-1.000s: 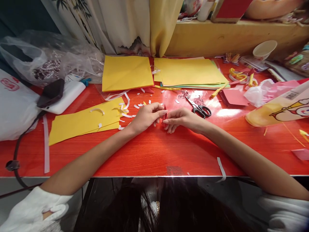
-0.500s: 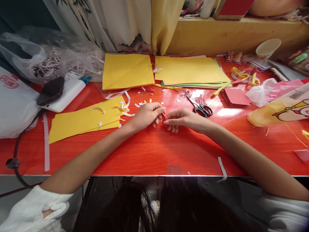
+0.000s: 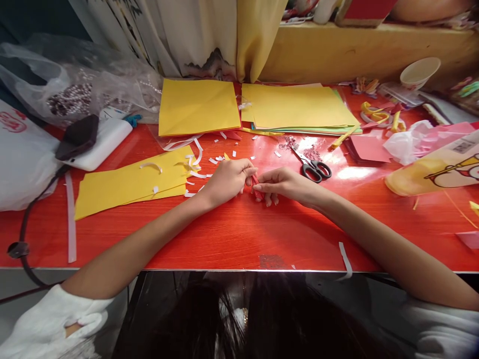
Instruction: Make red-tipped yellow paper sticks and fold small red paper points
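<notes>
Between my two hands is a small piece of folded red paper [image 3: 255, 182], narrow and partly covered by the fingers. My left hand [image 3: 232, 180] pinches its upper left side between thumb and fingers. From the right, my right hand [image 3: 281, 184] grips the same paper, thumb on top and fingers curled beneath. Both hands are close together over the red table [image 3: 224, 234]. Black-handled scissors [image 3: 312, 164] lie just beyond my right hand, blades pointing away to the left. White paper scraps [image 3: 213, 160] are scattered near my left hand.
Yellow paper strips [image 3: 130, 184] lie at left; yellow sheets [image 3: 200, 107] and a coloured paper stack [image 3: 295, 107] are behind. A phone [image 3: 77, 133] rests on a white box [image 3: 103, 142]. A drink cup [image 3: 434, 167] lies at right. A white strip [image 3: 345, 259] overhangs the front edge.
More of the red paper shows below my fingers now, and the left fingers have curled in a little. The view has shifted slightly; the scissors and paper stacks stay in place.
</notes>
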